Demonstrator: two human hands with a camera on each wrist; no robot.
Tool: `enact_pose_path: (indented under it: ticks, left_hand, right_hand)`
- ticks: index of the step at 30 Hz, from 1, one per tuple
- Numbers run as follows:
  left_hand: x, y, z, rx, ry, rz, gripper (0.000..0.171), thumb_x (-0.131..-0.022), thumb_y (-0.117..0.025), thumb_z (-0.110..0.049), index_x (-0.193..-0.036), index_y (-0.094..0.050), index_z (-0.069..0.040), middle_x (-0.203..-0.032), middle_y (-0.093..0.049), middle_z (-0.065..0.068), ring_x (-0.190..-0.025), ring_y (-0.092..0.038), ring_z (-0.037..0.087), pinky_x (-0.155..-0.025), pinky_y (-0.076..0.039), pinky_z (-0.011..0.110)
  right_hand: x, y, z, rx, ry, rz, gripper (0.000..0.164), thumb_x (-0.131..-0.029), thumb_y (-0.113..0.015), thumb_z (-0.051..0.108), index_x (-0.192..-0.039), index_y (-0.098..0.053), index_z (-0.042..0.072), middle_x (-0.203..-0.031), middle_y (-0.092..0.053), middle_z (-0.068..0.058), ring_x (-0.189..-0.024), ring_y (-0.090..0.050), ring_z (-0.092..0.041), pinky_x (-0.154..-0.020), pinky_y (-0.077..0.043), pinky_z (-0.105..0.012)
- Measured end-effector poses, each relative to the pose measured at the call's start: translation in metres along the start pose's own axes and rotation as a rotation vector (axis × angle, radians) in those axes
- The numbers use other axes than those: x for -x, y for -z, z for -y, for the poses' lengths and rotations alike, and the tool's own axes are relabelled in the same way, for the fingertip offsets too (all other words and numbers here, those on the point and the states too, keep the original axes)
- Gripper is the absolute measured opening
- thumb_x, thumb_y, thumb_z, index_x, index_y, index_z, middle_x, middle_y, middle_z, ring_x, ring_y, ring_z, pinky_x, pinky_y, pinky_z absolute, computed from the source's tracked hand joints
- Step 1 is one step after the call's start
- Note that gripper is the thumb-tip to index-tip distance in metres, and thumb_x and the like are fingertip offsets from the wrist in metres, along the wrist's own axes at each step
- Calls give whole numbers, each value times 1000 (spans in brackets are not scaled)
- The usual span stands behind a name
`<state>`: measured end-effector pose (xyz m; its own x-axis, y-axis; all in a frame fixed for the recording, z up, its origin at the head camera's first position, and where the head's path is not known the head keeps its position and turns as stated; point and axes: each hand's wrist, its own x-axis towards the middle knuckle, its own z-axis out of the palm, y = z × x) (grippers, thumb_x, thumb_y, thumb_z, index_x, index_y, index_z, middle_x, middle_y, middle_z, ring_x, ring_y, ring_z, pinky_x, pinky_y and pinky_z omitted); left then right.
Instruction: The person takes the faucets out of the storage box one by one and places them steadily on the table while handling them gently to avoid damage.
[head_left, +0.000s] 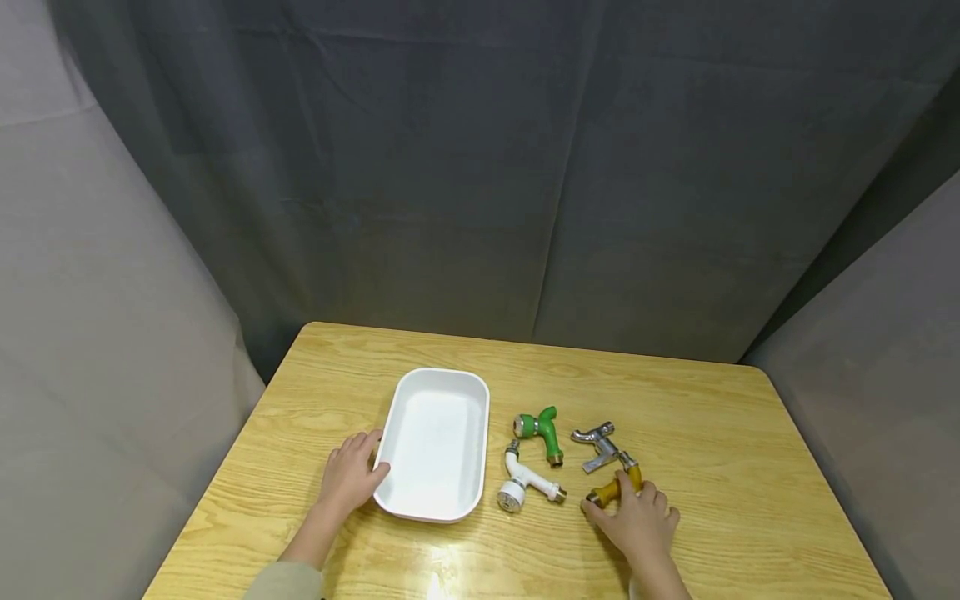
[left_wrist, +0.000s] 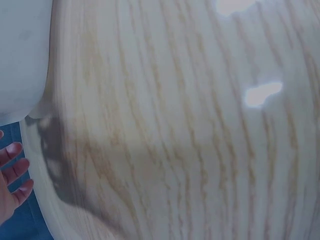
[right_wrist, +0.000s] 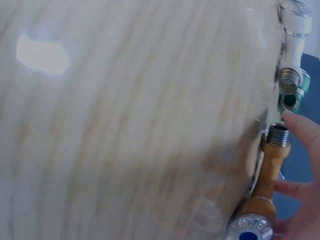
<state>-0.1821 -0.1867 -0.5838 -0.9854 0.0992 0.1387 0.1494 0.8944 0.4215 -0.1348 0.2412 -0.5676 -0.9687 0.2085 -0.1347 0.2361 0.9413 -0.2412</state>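
A white rectangular tray (head_left: 431, 512) lies on the table, with nothing inside it. Beside its left rim is my left hand (head_left: 351, 473), fingers spread and thumb at the edge; in the left wrist view several fingertips (left_wrist: 15, 170) show below the tray corner. My right hand (head_left: 639, 521) reaches over a yellow tap (head_left: 606, 492) lying on the table. The right wrist view shows a finger against the tap's yellow body (right_wrist: 267, 175) and the thumb near its threaded end. Close to that tap lie a chrome tap (head_left: 603, 446), a green tap (head_left: 546, 429) and a white tap (head_left: 528, 479).
The taps lie on the wood-patterned table (head_left: 720, 433), to the right of the tray. A dark grey curtain (head_left: 450, 167) hangs behind the table, with lighter grey cloth (head_left: 112, 333) at both sides.
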Motion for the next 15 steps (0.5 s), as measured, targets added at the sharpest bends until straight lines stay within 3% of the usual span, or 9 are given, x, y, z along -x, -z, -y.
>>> enact_pose_path:
  ticks: [4, 8, 15]
  left_hand:
    - [0, -1, 1, 28, 8, 8, 51, -83, -57, -31, -129, -48, -11, -116, -56, 10, -109, -51, 31, -88, -38, 52]
    - [-1, -1, 1, 109, 36, 33, 50, -84, -57, -28, -130, -47, -12, -119, -57, 11, -108, -51, 33, -88, -39, 54]
    - [-12, 15, -1, 420, 182, 201, 55, -80, -63, -22, -129, -44, -8, -98, -55, 10, -82, -53, 22, -64, -46, 35]
  right_hand:
    - [0, 8, -1, -48, 26, -14, 88, -74, -57, 64, -136, -35, 5, -129, -31, -38, -118, -27, -56, -91, -18, -69]
    - [-3, 16, -2, -118, 81, -57, 74, -81, -56, 53, -134, -38, 4, -132, -30, -35, -120, -26, -53, -92, -18, -68]
    - [-13, 31, 2, -190, 219, -110, 59, -87, -56, 38, -132, -41, 3, -132, -33, -34, -119, -30, -54, -89, -23, -70]
